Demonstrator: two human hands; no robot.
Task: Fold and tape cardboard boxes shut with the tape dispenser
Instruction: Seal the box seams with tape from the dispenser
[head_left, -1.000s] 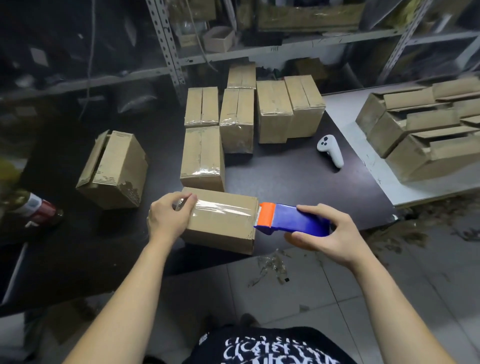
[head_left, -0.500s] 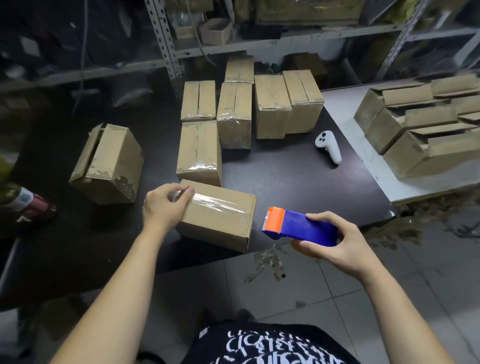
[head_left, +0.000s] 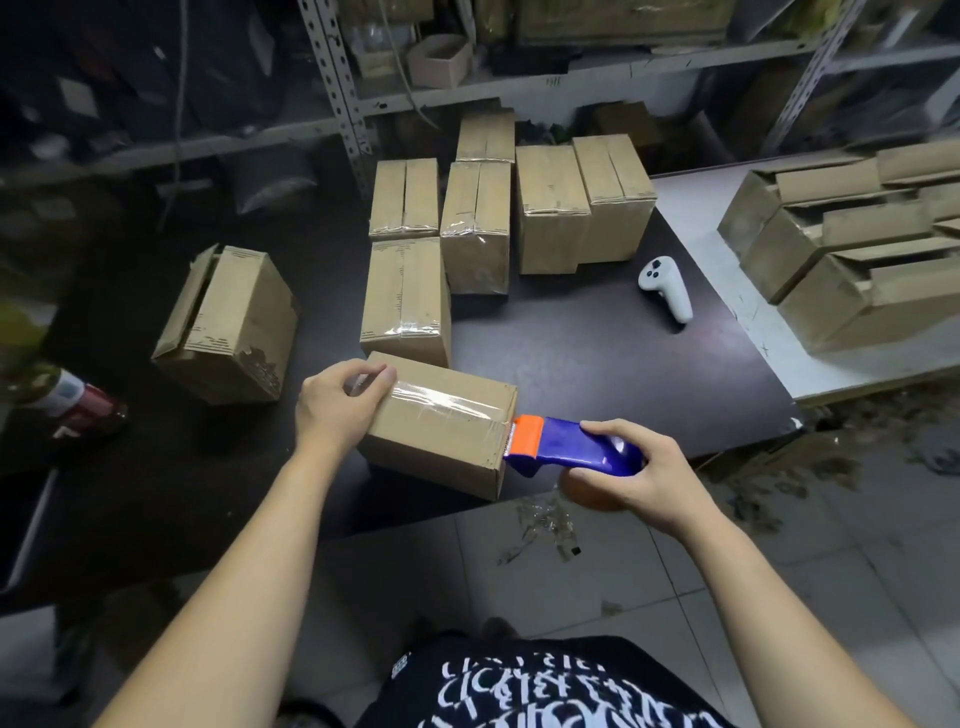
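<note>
Head view: right hand (head_left: 652, 467), grasping the blue-and-orange plastic tape dispenser (head_left: 569, 448), has returned it against the brown cardboard box (head_left: 431, 449); left hand (head_left: 337, 410) grips its left end; sealing likely continues.

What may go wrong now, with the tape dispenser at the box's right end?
1. The box sits close to the near edge of the table; a hard pull by the right hand on the tape dispenser may drag it off, as only the left hand steadies it.
2. The tape may tear unevenly at the box's corner.
</note>
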